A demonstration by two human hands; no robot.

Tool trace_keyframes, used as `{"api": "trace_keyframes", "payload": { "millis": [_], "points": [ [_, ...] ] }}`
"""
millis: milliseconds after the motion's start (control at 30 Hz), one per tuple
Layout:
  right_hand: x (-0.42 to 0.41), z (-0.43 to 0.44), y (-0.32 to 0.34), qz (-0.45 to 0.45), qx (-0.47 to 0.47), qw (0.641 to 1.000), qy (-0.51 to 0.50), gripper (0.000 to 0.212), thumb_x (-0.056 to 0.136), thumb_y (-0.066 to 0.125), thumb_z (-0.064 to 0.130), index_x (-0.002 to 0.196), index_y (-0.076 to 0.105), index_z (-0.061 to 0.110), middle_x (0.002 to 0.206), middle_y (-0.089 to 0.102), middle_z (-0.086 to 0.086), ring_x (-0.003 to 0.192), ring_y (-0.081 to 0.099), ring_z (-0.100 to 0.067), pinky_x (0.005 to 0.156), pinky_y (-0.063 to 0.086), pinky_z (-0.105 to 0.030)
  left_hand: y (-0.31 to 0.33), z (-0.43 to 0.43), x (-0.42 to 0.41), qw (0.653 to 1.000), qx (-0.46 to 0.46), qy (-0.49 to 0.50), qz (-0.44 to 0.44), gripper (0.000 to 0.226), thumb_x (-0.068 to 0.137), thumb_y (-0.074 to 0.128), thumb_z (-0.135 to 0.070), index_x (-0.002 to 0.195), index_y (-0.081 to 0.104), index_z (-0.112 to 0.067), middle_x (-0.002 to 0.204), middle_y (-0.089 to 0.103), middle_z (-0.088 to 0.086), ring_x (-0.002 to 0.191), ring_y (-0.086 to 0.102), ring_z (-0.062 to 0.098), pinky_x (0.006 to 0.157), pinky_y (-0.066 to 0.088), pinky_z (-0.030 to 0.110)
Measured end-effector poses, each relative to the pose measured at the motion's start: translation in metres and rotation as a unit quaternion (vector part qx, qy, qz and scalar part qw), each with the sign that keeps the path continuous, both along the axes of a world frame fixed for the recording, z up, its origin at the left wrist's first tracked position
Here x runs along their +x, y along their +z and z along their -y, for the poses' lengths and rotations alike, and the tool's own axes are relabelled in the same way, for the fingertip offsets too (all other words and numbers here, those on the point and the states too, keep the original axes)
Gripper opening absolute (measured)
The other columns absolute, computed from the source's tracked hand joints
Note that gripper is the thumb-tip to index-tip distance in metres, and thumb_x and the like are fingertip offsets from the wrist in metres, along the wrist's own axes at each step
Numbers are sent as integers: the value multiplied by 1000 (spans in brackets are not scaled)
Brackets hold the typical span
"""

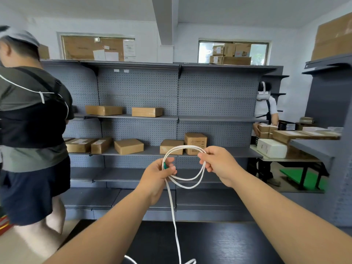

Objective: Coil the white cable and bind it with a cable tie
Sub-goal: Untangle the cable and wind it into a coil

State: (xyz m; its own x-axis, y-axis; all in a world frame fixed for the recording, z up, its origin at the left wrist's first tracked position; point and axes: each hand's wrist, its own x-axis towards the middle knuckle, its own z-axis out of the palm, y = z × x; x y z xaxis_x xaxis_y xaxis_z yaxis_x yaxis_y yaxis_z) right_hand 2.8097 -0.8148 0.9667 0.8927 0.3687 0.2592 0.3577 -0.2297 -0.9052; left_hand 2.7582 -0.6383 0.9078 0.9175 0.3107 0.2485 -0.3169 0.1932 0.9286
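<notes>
Holding a white cable (183,147) in mid-air before grey shelving (141,88), I had my left hand (158,177) curled round the gathered turns. Thumb and fingers pinched them together with a small green piece (165,165) that I could not identify. My right hand (219,164) pinched the far side of the coil between thumb and forefinger, its other fingers bent in. Between the hands the cable ran in 2 strands, arching over the top and sagging below. 1 loose length fell from my left hand toward the near edge of the black table (219,242), where it curled out of view. Cardboard boxes (129,146) sat on the shelves. 1 person (28,121) stood at the left, and another (265,107) handled boxes at the far right.
</notes>
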Motion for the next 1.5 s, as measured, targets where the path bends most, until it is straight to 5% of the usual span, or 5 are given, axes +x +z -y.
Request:
{"api": "trace_keyframes", "payload": {
  "millis": [300,567,800,1200,1500],
  "points": [
    [-4,-7,0,26,6,1000,-13,13,94,52,14,90,63,9,69,58,-1,51,44,-9,51,41,-17,-8,16,3,994,-44,57,-82,23,96,48,-31,88,59,-13,85,72,4,77,62,15,72,47,29],
    [-1,-10,-3,20,52,998,-26,14,94,52,15,92,63,8,68,58,-1,54,45,-9,52,43,-18,-16,21,8,992,-60,72,-89,6,90,57,-7,92,62,-7,84,66,6,81,62,17,87,49,35],
    [1,-14,-9,35,51,997,-36,13,93,52,17,88,63,12,68,59,1,54,48,-8,51,44,-16,-15,27,9,985,-64,71,-145,26,97,43,-31,96,59,-11,63,71,-1,71,68,18,69,54,29],
    [6,-10,-14,-13,45,998,-48,14,93,53,14,87,64,8,70,61,-2,56,50,-10,56,47,-20,-3,21,-2,996,-46,-3,-76,23,101,32,-16,109,51,-4,89,68,12,80,64,20,75,51,31],
    [0,-10,-18,-148,88,985,27,8,91,53,1,87,60,1,77,58,-11,59,47,-11,53,49,-17,27,-3,-2,928,346,139,-12,15,99,36,-21,96,51,-21,66,64,-4,53,57,-8,51,39,5]
  ]
}}
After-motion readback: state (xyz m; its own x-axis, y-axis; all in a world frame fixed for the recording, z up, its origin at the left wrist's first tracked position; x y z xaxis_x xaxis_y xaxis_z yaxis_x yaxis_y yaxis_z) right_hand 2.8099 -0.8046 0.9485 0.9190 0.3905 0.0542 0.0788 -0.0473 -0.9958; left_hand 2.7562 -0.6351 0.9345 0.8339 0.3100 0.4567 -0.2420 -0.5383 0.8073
